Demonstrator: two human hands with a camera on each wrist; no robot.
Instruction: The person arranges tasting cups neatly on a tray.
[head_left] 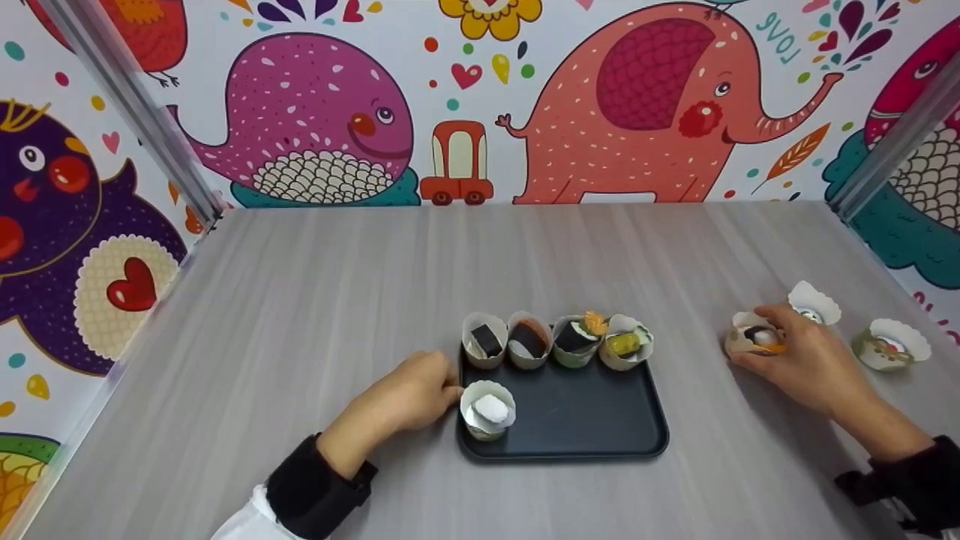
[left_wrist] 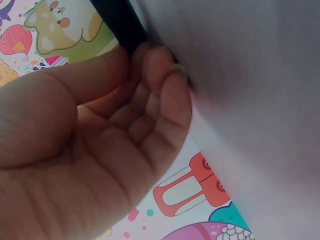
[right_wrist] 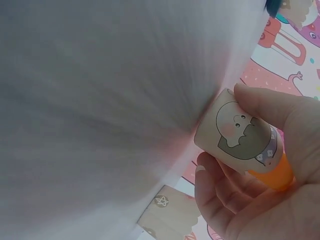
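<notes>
My left hand point(head_left: 409, 394) pinches the left edge of the dark tray point(head_left: 585, 416) between thumb and curled fingers. In the right wrist view, my right hand point(right_wrist: 290, 130) grips a paper cup point(right_wrist: 235, 130) printed with a cartoon face, thumb on one side and fingers on the other. Something orange point(right_wrist: 277, 172) shows at its rim; from the head view, dark and white pieces lie inside too. This cup is right of the tray, at the tabletop. Several paper cups with toy-sushi-like pieces line the tray's back edge, and a cup point(head_left: 487, 433) holding a white piece stands front left.
Two more paper cups stand on the right of the table: one point(head_left: 817, 300) just behind my right hand, the other point(head_left: 889, 352) to its right. A wall with printed cartoon animals point(head_left: 322, 112) rises behind the grey table point(head_left: 337, 285).
</notes>
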